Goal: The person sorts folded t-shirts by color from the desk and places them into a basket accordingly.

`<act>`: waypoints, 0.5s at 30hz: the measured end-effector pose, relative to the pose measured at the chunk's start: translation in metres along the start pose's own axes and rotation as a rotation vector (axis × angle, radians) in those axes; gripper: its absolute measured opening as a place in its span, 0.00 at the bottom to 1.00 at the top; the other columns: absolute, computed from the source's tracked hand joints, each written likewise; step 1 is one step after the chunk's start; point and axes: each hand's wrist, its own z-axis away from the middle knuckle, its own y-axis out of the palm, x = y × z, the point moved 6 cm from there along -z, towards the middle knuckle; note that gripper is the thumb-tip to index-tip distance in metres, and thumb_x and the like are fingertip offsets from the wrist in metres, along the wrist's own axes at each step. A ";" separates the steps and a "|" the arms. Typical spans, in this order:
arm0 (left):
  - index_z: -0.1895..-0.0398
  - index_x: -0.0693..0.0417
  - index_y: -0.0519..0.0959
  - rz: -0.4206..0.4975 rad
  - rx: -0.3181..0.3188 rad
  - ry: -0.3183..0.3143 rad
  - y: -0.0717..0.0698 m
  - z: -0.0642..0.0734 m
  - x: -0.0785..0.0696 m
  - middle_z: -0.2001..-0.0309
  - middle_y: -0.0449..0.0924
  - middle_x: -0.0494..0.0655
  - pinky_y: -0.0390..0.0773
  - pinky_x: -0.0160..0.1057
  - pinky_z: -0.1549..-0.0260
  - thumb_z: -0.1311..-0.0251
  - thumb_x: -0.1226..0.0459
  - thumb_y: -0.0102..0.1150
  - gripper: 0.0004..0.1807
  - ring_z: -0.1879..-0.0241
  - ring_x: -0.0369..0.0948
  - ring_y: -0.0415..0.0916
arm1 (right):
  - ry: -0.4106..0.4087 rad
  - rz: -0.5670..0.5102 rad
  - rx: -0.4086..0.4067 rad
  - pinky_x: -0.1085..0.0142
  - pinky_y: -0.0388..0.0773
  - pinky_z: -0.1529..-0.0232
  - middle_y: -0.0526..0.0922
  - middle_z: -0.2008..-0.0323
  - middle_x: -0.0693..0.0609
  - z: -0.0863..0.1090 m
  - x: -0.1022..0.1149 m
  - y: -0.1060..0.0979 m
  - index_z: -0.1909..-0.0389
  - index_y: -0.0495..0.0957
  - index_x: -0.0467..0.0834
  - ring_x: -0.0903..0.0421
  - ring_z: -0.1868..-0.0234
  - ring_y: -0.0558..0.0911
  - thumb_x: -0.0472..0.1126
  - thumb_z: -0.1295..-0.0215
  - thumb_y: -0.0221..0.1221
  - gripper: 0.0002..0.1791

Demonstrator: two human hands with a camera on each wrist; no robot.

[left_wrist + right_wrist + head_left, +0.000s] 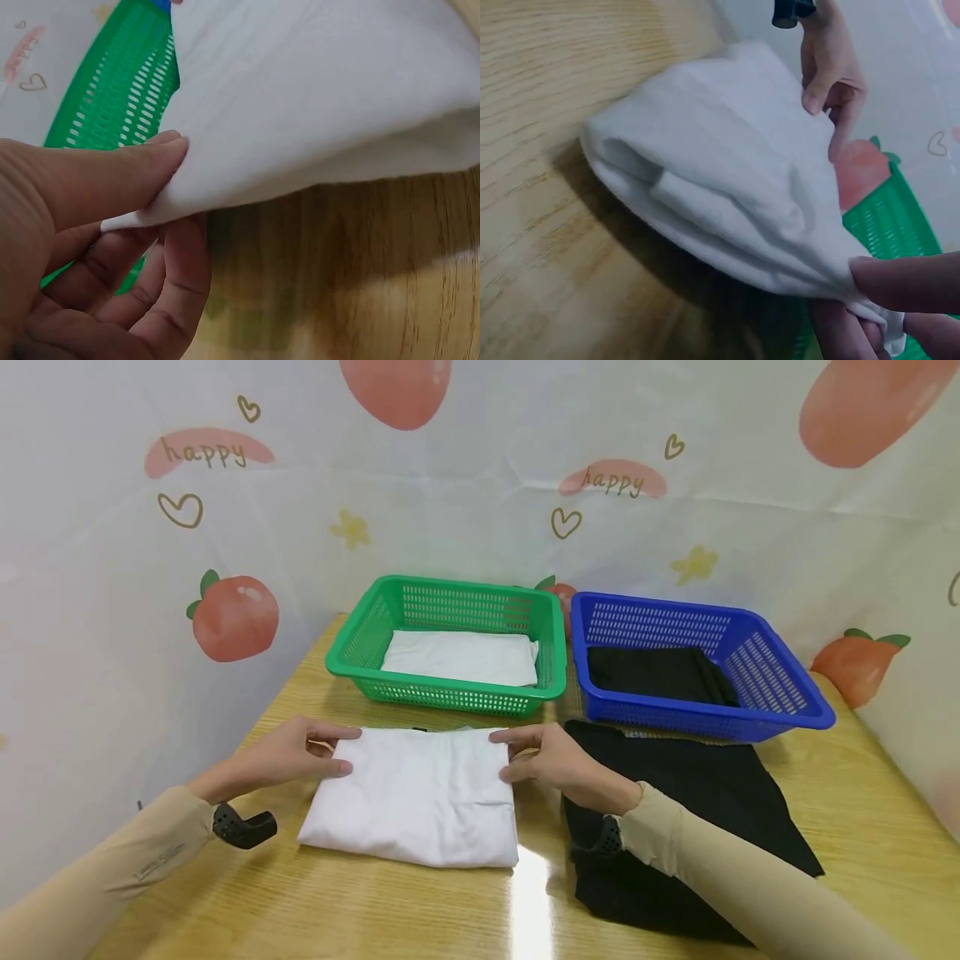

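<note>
We're in a homey-looking corner here, home or studio I can't tell: a creased backdrop (450, 502) of peaches, hearts and "happy" fills twelve o'clock, behind a wood-grain tabletop (375, 910) carrying a green basket (442, 694) at twelve, a blue basket (675, 717) at one.

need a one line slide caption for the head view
Left hand and right hand pinch a folded white cloth in front of a green basket, a blue basket alongside.
</note>
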 end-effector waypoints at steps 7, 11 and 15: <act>0.35 0.57 0.75 0.017 -0.044 0.008 -0.009 0.010 -0.025 0.59 0.80 0.49 0.78 0.38 0.62 0.45 0.55 0.73 0.35 0.59 0.43 0.81 | -0.036 0.020 0.048 0.56 0.77 0.53 0.72 0.52 0.42 0.013 0.028 -0.017 0.38 0.78 0.42 0.48 0.60 0.80 0.35 0.40 0.69 0.27; 0.35 0.53 0.76 0.022 -0.077 0.042 -0.017 0.017 -0.045 0.58 0.82 0.49 0.78 0.38 0.62 0.45 0.55 0.73 0.34 0.60 0.44 0.81 | -0.053 0.018 0.078 0.57 0.75 0.52 0.75 0.53 0.41 0.023 0.045 -0.028 0.38 0.78 0.44 0.48 0.58 0.78 0.37 0.41 0.70 0.28; 0.34 0.44 0.75 -0.023 -0.112 0.045 -0.028 0.021 -0.060 0.51 0.80 0.46 0.77 0.38 0.60 0.44 0.51 0.72 0.33 0.56 0.42 0.79 | -0.077 -0.003 0.103 0.57 0.75 0.50 0.80 0.58 0.40 0.028 0.065 -0.038 0.37 0.77 0.44 0.47 0.57 0.77 0.38 0.40 0.70 0.29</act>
